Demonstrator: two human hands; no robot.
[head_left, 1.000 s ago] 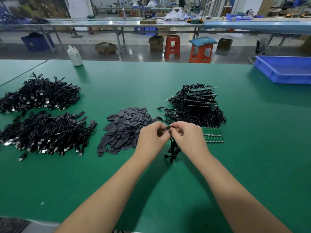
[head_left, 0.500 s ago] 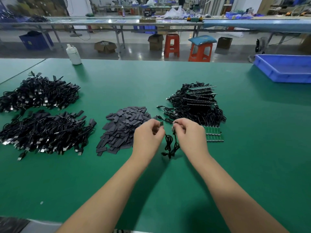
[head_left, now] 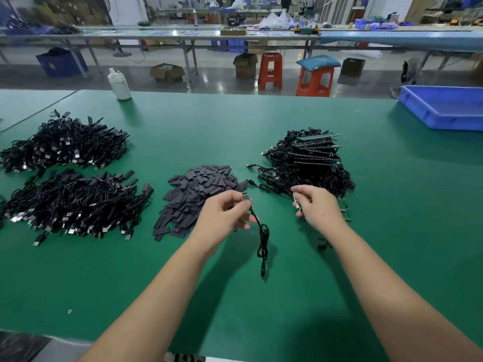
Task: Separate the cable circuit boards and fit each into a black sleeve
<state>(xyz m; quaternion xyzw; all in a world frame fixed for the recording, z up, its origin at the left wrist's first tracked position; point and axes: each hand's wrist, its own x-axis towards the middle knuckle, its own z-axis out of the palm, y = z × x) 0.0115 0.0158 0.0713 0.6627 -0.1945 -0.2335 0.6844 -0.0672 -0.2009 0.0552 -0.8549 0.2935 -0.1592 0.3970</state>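
My left hand (head_left: pixel 224 213) pinches a small green circuit board (head_left: pixel 245 197), and its black cable (head_left: pixel 262 241) hangs down in a loop to the green table. My right hand (head_left: pixel 317 207) grips the rest of the joined boards (head_left: pixel 297 201), with their cables partly hidden under my wrist. A heap of flat black sleeves (head_left: pixel 198 194) lies just left of my left hand. Behind my right hand sits the pile of unseparated board strips with cables (head_left: pixel 308 160).
Two heaps of sleeved cables (head_left: pixel 65 147) (head_left: pixel 73 202) lie at the left. A blue tray (head_left: pixel 444 108) stands at the far right and a white bottle (head_left: pixel 119 84) at the back edge. Stools and boxes stand on the floor beyond the green table (head_left: pixel 235 296).
My hands, which held the boards together at the centre, have pulled apart. One board with its cable has come away in my left hand.
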